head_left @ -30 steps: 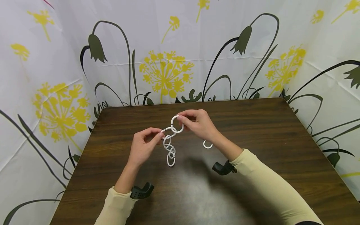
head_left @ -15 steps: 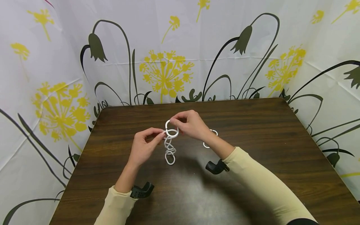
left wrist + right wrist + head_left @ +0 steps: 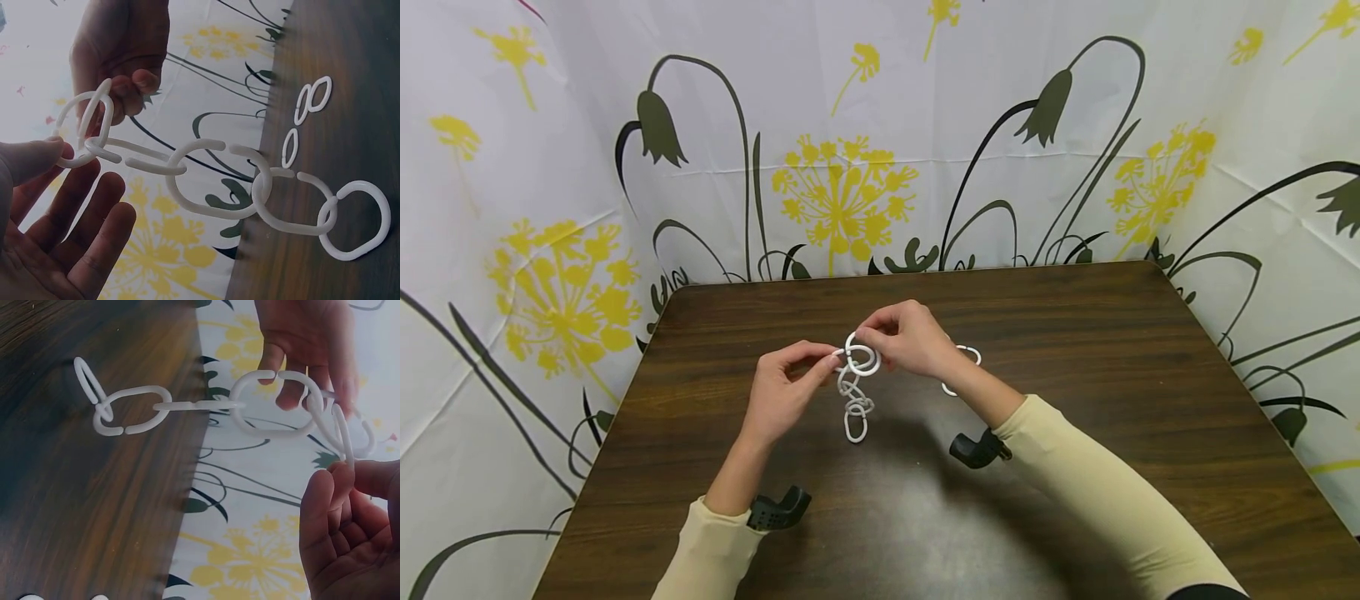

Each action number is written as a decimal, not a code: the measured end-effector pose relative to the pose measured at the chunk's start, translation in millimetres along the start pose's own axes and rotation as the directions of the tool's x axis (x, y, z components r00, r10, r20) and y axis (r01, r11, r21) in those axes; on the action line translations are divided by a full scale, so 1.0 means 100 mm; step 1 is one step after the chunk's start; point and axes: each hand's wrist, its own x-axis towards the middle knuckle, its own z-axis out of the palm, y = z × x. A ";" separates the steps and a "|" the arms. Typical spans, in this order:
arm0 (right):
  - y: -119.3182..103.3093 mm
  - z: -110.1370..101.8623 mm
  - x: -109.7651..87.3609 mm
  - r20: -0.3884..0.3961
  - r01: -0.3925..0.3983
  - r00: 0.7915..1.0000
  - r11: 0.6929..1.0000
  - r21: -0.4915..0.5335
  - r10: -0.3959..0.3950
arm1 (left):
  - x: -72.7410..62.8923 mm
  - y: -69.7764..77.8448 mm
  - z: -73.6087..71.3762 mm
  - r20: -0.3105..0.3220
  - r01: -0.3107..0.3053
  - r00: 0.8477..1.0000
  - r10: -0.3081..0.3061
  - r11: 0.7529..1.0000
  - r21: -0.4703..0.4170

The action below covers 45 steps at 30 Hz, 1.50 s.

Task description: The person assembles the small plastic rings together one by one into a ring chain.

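Observation:
A chain of white plastic links [image 3: 215, 213] hangs in the air between both hands, its lowest link [image 3: 855, 440] dangling over the table. My left hand [image 3: 782, 382] pinches a link near the chain's top between thumb and forefinger; its other fingers are spread in the left wrist view. Opposite it, my right hand [image 3: 912, 340] pinches an upper link [image 3: 343, 428] with thumb and fingertips. Narrow gaps show in several links. The two held links overlap close together, and whether the right-hand link is fully hooked through its neighbour is hard to tell.
Loose white links [image 3: 330, 87] lie on the dark wooden table [image 3: 1075, 350], partly behind the right wrist in the head view. A flower-patterned curtain [image 3: 700, 200] stands behind the table. Black camera mounts [image 3: 778, 508] sit on both wrists.
My right hand has moved left and slightly down, bringing its link up against the left fingertips. More of the loose links shows past the right wrist. The left hand has stayed nearly still.

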 end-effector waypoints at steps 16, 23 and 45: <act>0.03 -0.11 -0.02 -0.122 -0.013 0.991 0.968 0.249 0.045 | 0.01 -0.28 -0.05 -0.014 0.087 0.996 -0.087 0.996 -0.023; 0.02 -0.06 -0.03 -0.080 -0.039 0.994 0.906 0.422 0.081 | 0.01 -0.32 -0.05 0.034 0.115 0.993 -0.113 0.992 -0.049; 0.26 -0.19 -0.06 0.088 -0.070 0.994 0.986 0.152 0.057 | 0.11 -0.23 0.09 -0.036 0.093 0.995 -0.098 0.987 -0.133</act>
